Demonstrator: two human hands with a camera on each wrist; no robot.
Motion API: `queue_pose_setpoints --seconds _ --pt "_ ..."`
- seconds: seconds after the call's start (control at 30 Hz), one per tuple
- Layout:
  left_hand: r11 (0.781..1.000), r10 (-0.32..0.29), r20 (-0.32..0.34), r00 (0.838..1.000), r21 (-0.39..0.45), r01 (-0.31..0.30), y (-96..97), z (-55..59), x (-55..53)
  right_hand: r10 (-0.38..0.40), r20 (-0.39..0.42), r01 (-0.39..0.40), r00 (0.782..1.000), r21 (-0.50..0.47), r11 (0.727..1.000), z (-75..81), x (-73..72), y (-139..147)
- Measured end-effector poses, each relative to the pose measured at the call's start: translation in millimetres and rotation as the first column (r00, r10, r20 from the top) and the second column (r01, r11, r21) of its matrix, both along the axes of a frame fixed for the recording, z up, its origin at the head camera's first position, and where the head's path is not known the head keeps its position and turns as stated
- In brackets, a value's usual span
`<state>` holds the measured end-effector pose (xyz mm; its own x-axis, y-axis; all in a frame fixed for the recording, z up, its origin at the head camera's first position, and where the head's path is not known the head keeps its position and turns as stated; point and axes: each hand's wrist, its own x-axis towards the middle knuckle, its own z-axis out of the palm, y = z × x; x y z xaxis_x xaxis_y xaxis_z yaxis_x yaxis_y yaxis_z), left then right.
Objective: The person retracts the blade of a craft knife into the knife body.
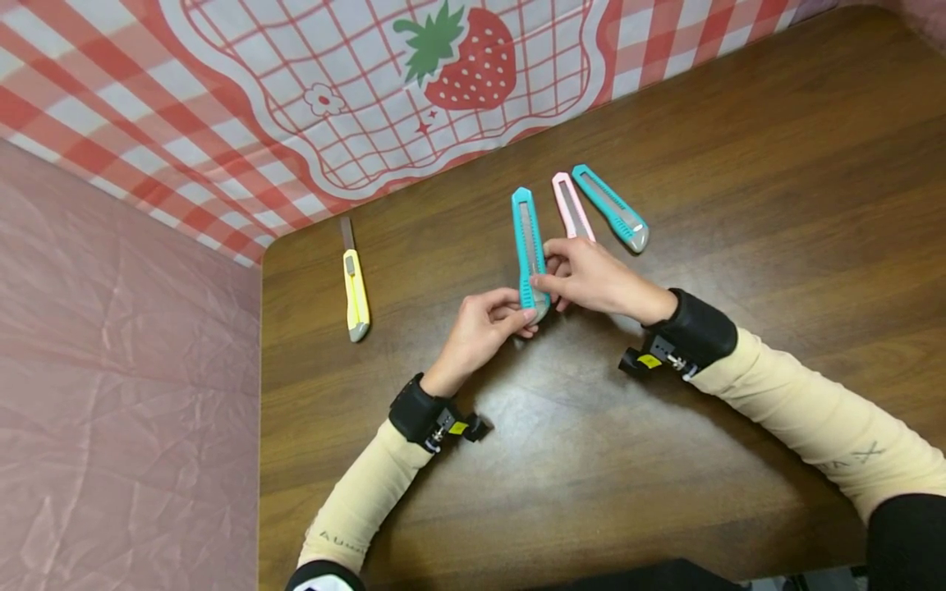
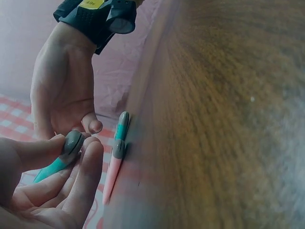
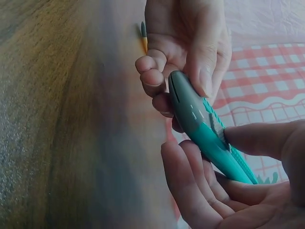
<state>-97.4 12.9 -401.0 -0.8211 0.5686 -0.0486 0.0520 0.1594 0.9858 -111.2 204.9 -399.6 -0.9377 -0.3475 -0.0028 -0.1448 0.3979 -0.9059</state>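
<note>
A teal box cutter point(image 1: 527, 238) is held up over the table by both hands, its grey end toward the person. My left hand point(image 1: 482, 330) pinches it near that grey end, thumb on top. My right hand point(image 1: 591, 275) grips its right side. In the right wrist view, the right thumb point(image 3: 257, 139) presses on the grey slider point(image 3: 217, 127), with the fingers curled under the teal body. No blade shows out of the far tip. Just beyond the right hand lies a pink box cutter point(image 1: 572, 205), its near end hidden by that hand.
A second teal box cutter point(image 1: 612, 209) lies right of the pink one. Far left on the wooden table point(image 1: 591, 476) lies a yellow box cutter point(image 1: 355, 295) with its blade out, pointing away. A red-checked strawberry cloth point(image 1: 355, 156) hangs along the back edge.
</note>
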Motion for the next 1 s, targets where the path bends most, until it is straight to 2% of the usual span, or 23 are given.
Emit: queue_pose_setpoints --seconds 0.3,0.47,0.7,0.87,1.0 --pt "0.999 -0.028 0.001 1.0 -0.033 0.028 -1.7 2.4 -1.5 0.006 0.002 -0.006 1.0 -0.004 1.0 -3.4 -1.1 0" --pt "0.999 -0.024 0.013 1.0 -0.025 0.024 -2.0 2.4 -1.7 0.008 0.033 -0.006 0.999 -0.041 0.999 -7.2 -5.0 1" --pt "1.0 -0.009 0.02 1.0 -0.029 0.009 -3.4 -0.5 -3.9 -0.031 0.118 0.042 0.993 -0.093 0.995 -14.0 -10.1 2" --pt "0.999 0.02 0.017 1.0 -0.046 -0.019 -4.7 -2.6 -7.5 -0.037 0.171 0.066 0.985 -0.164 0.984 -20.0 -11.1 0" --pt "0.998 0.026 0.019 0.999 -0.052 -0.025 -5.6 -4.0 -9.6 -0.081 0.174 0.112 0.981 -0.176 0.978 -26.0 -12.8 2"
